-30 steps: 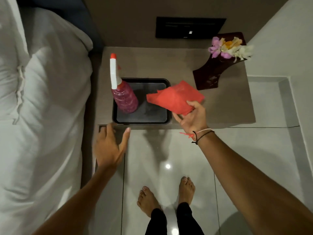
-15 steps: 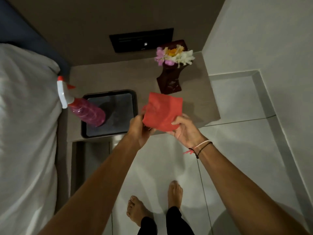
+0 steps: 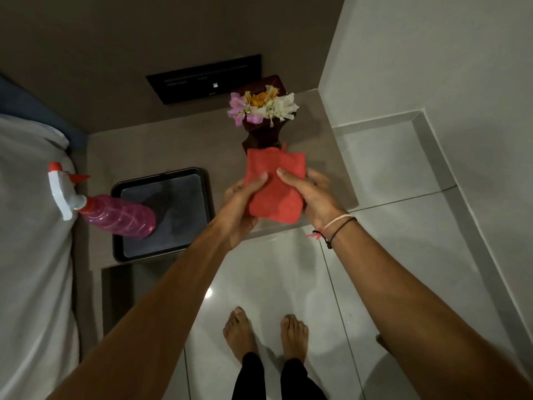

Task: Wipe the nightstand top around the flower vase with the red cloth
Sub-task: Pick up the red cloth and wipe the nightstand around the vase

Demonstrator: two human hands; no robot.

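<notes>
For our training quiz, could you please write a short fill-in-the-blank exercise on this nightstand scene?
1. Both hands hold the ____ cloth.
2. The spray bottle stands in the black ____.
3. The vase holds ____.
4. The bracelets are on the ____ wrist.

Missing words: red; tray; flowers; right

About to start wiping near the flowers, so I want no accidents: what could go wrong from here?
1. The flower vase is tall and narrow, with the red cloth held right in front of it by the left hand and right hand; a sweep could tip it.
2. The spray bottle stands in the black tray by the nightstand's front edge; a left elbow could likely knock it off.
</notes>
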